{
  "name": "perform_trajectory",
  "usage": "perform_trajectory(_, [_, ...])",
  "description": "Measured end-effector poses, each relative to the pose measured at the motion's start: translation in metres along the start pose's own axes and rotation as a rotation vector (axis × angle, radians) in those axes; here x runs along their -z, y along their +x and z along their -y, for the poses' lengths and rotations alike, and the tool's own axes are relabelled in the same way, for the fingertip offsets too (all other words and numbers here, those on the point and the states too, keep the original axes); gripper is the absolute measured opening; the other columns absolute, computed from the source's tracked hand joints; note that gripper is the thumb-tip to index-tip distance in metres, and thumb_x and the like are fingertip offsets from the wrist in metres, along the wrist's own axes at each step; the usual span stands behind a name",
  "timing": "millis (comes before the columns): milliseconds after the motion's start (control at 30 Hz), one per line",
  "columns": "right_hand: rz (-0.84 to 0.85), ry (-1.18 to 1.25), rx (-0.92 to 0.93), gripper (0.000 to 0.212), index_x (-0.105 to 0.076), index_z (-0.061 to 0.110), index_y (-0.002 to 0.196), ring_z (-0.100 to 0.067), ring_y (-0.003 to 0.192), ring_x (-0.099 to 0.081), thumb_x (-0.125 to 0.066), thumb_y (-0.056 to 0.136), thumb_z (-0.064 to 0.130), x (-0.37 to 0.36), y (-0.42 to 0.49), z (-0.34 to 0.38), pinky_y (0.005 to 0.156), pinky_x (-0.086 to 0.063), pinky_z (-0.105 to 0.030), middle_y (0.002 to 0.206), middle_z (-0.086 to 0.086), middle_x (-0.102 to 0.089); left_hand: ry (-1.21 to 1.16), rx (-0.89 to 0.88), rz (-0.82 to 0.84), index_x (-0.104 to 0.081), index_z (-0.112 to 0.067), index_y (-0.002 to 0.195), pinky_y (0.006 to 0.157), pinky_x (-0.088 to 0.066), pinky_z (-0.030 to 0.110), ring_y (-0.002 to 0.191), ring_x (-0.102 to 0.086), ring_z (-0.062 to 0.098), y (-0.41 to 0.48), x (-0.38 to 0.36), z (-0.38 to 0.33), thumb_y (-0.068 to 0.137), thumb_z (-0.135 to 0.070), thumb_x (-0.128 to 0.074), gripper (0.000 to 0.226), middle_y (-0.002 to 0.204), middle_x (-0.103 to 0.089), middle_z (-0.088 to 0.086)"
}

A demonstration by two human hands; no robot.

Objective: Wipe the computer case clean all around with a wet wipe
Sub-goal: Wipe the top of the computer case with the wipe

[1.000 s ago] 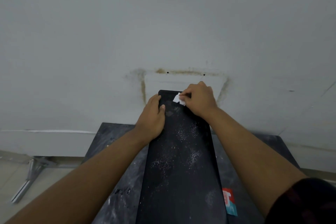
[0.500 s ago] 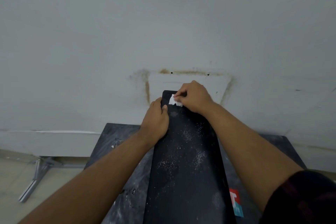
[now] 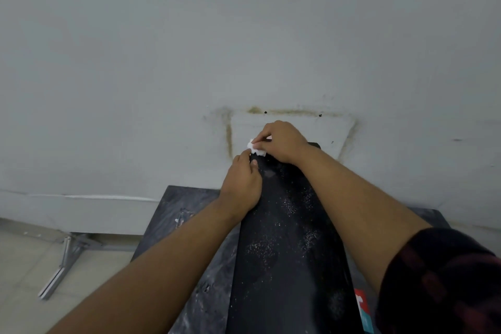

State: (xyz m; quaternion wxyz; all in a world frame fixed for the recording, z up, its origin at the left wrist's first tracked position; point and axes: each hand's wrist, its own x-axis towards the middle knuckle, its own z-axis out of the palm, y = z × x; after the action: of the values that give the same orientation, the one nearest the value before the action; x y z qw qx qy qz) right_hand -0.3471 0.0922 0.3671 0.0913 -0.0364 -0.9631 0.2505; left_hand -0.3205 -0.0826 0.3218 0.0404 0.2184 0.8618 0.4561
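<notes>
A black computer case (image 3: 287,252) stands upright on a dark table, its dusty top face running away from me toward the wall. My right hand (image 3: 282,141) pinches a small crumpled white wet wipe (image 3: 254,148) at the case's far left corner. My left hand (image 3: 241,182) grips the left top edge of the case just below the wipe, thumb lying on the top face. White dust specks cover much of the top face.
The dark, scuffed table (image 3: 184,214) stands against a grey wall (image 3: 244,35) with a brown stained rectangle. A red and teal packet (image 3: 364,312) lies on the table to the right of the case. A metal stand leg (image 3: 62,266) rests on the tiled floor at left.
My right hand has slid the wipe leftward along the far end of the case top to its left corner. My left hand stays on the left edge.
</notes>
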Motion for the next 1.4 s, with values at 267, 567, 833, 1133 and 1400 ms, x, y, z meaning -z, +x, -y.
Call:
perform_trajectory(267, [0.059, 0.077, 0.032, 0.007, -0.086, 0.028, 0.098, -0.004, 0.100, -0.065, -0.083, 0.092, 0.029, 0.004, -0.004, -0.003, 0.095, -0.050, -0.029, 0.100, 0.017, -0.074, 0.157, 0.005, -0.081, -0.055, -0.014, 0.142, 0.100, -0.049, 0.047, 0.115, -0.058, 0.025, -0.003, 0.002, 0.000, 0.114, -0.026, -0.033, 0.037, 0.130, -0.062, 0.004])
perform_trajectory(567, [0.132, 0.081, -0.004, 0.007, -0.086, 0.033, 0.091, -0.003, 0.090, -0.068, -0.089, 0.085, 0.029, 0.013, -0.023, -0.003, 0.094, -0.056, -0.035, 0.090, 0.015, -0.076, 0.176, 0.002, -0.139, -0.047, -0.012, 0.154, 0.109, -0.046, 0.055, 0.132, -0.052, 0.031, -0.006, 0.001, 0.002, 0.110, -0.017, -0.037, 0.045, 0.146, -0.057, 0.008])
perform_trajectory(833, [0.082, 0.054, 0.037, 0.009, -0.086, 0.031, 0.099, -0.001, 0.093, -0.062, -0.084, 0.091, 0.030, 0.012, -0.037, -0.004, 0.089, -0.049, -0.027, 0.098, 0.016, -0.074, 0.136, 0.025, -0.151, -0.047, -0.012, 0.152, 0.111, -0.046, 0.049, 0.133, -0.053, 0.028, -0.006, -0.001, 0.001, 0.112, -0.019, -0.035, 0.043, 0.147, -0.059, 0.008])
perform_trajectory(1133, [-0.005, -0.111, 0.014, 0.007, -0.085, 0.036, 0.099, -0.003, 0.100, -0.059, -0.081, 0.093, 0.034, 0.006, -0.035, 0.006, 0.096, -0.048, -0.033, 0.096, 0.019, -0.074, 0.098, 0.038, -0.138, -0.046, -0.009, 0.153, 0.108, -0.044, 0.038, 0.133, -0.055, 0.028, -0.008, -0.001, -0.001, 0.111, -0.014, -0.035, 0.043, 0.150, -0.056, 0.012])
perform_trajectory(1400, [-0.030, -0.261, -0.030, 0.007, -0.083, 0.037, 0.097, -0.009, 0.108, -0.059, -0.081, 0.093, 0.032, 0.014, -0.036, 0.006, 0.099, -0.042, -0.037, 0.096, 0.018, -0.076, 0.094, 0.034, -0.133, -0.049, -0.011, 0.150, 0.103, -0.047, 0.039, 0.126, -0.059, 0.029, -0.008, 0.001, 0.000, 0.109, -0.013, -0.038, 0.042, 0.144, -0.058, 0.011])
